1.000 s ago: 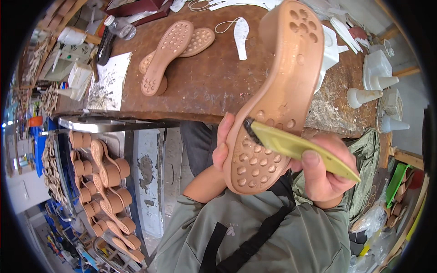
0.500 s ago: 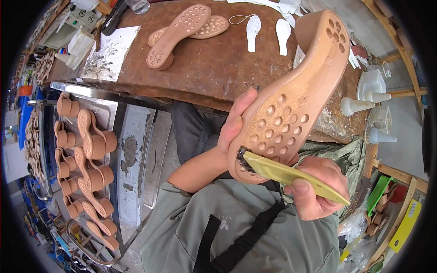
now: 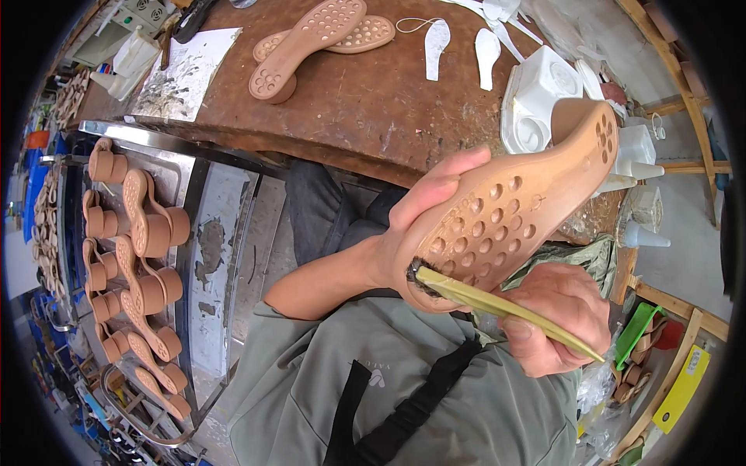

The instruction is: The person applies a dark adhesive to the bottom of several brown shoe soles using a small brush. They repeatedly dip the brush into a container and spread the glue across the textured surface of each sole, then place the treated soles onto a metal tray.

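Your left hand (image 3: 416,225) grips a tan shoe sole (image 3: 513,210) by its rounded end, fingers curled over the upper edge and the palm behind it, so the dimpled underside faces you. The sole slants up and away from that hand, its far end rising toward the white plastic moulds (image 3: 536,97) on the workbench (image 3: 365,116).

Your right hand (image 3: 556,314) sits just below the sole, closed around the handle of a yellow-green brush (image 3: 497,307). The thumb lies along the top of the handle and the other fingers wrap beneath it. The dark bristles at the brush tip touch the lower rim of the sole, right beside the heel of your left hand.

Beyond both hands, on the brown benchtop, two more tan soles (image 3: 311,35) lie stacked crosswise, well apart from the one you hold. Nearer to your right lie two white spoon-shaped pieces (image 3: 462,50) side by side. A stained sheet of paper (image 3: 183,74) lies at the bench's left end.

To the left of your left forearm, lower down, a metal tray (image 3: 214,233) carries rows of tan soles with block heels (image 3: 136,264), some upright and some tilted. A small white bottle (image 3: 641,233) stands past your right hand, at the bench's edge.
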`<state>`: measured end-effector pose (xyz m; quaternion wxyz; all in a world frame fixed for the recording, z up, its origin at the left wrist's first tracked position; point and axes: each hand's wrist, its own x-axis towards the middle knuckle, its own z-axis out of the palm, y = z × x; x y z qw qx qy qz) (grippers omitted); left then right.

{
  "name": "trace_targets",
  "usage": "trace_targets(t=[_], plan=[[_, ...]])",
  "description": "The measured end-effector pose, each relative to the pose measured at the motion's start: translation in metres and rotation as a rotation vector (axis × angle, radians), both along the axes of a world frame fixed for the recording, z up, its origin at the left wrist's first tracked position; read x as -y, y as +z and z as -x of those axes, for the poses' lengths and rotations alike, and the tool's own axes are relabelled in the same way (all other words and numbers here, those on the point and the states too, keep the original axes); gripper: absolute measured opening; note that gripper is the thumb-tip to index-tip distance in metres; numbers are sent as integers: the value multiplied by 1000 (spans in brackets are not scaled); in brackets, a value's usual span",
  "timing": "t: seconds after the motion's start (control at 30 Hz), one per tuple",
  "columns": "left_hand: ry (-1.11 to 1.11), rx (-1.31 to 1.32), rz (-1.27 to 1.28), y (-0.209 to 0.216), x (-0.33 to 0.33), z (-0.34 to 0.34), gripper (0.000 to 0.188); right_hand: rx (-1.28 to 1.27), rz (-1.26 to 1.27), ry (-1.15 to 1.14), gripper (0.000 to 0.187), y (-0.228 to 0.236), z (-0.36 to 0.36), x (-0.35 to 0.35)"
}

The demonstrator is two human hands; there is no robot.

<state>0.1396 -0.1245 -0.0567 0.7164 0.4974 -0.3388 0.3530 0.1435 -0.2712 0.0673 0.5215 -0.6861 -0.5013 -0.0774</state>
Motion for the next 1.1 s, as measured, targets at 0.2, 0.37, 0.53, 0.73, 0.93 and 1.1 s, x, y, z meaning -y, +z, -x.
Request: trace_targets(t=[0.2, 0.37, 0.53, 0.73, 0.93, 1.1], plan=[[-77, -43, -100, 7, -6, 5, 104, 35, 24, 72, 16, 2, -14, 3], [-198, -103, -127, 13, -9, 10, 107, 11, -19, 169, 23, 0, -19, 7], [-313, -155, -157, 16, -10, 11, 108, 15, -21, 251, 27, -1, -26, 16], [-388, -139, -228, 10, -14, 10, 111, 22, -48, 313, 22, -5, -31, 17], [-506, -207, -238, 12, -14, 12, 114, 34, -106, 369, 15, -10, -34, 21], [-556, -251, -267, 13, -16, 14, 113, 66, -99, 466, 10, -12, -44, 26]])
